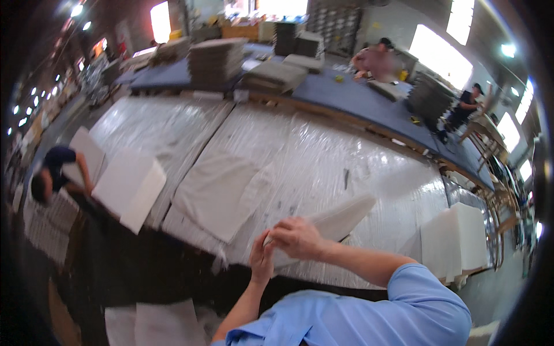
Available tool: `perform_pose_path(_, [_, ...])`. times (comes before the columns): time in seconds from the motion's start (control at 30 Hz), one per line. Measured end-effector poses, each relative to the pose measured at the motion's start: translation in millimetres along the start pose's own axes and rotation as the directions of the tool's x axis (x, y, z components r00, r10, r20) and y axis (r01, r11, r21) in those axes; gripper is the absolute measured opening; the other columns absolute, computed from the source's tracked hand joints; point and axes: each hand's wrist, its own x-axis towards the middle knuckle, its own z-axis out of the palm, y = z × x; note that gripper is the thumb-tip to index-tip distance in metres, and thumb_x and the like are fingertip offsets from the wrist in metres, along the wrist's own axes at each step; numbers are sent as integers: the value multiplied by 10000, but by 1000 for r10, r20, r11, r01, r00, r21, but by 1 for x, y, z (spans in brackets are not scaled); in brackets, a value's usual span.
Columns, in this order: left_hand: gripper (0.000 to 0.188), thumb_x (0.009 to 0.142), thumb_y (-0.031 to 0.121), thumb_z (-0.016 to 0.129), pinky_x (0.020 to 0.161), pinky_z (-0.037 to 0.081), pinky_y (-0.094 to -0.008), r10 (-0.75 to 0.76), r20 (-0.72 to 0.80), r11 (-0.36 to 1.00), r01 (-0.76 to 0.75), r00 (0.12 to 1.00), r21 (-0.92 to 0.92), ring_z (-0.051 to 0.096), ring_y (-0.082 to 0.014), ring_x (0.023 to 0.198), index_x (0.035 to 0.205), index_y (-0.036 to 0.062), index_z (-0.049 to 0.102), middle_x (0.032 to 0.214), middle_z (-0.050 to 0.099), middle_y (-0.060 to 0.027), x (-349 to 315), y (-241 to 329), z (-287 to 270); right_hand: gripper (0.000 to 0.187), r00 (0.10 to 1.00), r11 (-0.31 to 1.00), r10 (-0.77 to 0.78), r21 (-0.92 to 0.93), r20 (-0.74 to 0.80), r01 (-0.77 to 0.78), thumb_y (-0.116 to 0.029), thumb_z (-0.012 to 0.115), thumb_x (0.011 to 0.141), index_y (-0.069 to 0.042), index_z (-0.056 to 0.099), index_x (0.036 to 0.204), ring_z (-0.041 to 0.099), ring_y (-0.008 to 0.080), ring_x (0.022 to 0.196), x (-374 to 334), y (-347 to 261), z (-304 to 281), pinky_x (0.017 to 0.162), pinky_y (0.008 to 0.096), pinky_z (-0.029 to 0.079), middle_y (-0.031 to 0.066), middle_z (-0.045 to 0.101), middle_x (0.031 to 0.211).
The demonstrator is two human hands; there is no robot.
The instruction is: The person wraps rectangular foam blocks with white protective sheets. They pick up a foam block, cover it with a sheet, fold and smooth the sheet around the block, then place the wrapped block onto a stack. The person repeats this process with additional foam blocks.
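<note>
My left hand and my right hand meet above the near edge of the plastic-covered table. Both have their fingers closed in a pinch at the corner of a white cloth piece. The cloth runs from under my hands up to the right in a raised fold, and a bit of it hangs below my right wrist. My fingers hide the exact spot they grip. To the left of my hands, a second off-white cloth lies flat and slightly wrinkled on the table.
White stacks stand at the table's left and right ends. At far left a person bends beside one. Beyond is a blue table with grey stacks and two more people. White sheets lie low behind my left arm.
</note>
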Motion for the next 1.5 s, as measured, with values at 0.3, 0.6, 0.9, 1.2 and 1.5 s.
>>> perform_pose_path(0.3, [393,1071,326,558,981,454,-290,-190,88,943,207,978,-261,567,-155,1124,1314,18,585,1223,619,-80,-24,-1,2,215,973,990,101,-114,206,-79,-362,674,919,-149,657,947,610,270,873,-4,-22,-11,784,420,451,47,607,894])
perform_pose_path(0.6, [365,1040,214,591,1049,442,-355,-85,37,996,86,996,-39,570,-256,1212,1352,27,568,1314,595,-127,-17,24,0,263,928,983,132,77,348,-168,-353,678,928,-123,662,1056,615,310,1008,10,-6,-21,886,449,462,88,645,1020])
perform_pose_path(0.9, [399,984,234,657,1039,468,-408,136,122,943,-166,983,287,597,-320,1201,1327,34,625,1287,631,-164,-8,47,10,583,860,998,49,-48,508,-28,-442,765,834,-62,587,1239,653,348,1101,1,3,-48,953,465,495,160,676,1166])
perform_pose_path(1.2, [347,1070,243,435,1002,450,-351,-149,-123,987,156,981,48,598,-196,1091,1175,6,664,1156,664,-104,-11,29,26,502,921,983,152,-154,358,-102,-381,818,733,-97,637,1104,685,281,990,-6,-7,-30,853,422,511,95,703,1041])
perform_pose_path(1.5, [328,1039,272,535,876,495,-442,52,31,810,-60,998,583,635,-356,974,1123,-23,650,1075,665,-184,17,62,60,471,987,983,151,-111,53,-144,-355,806,740,-78,633,1079,650,269,1013,-34,13,-28,914,406,469,70,687,1032])
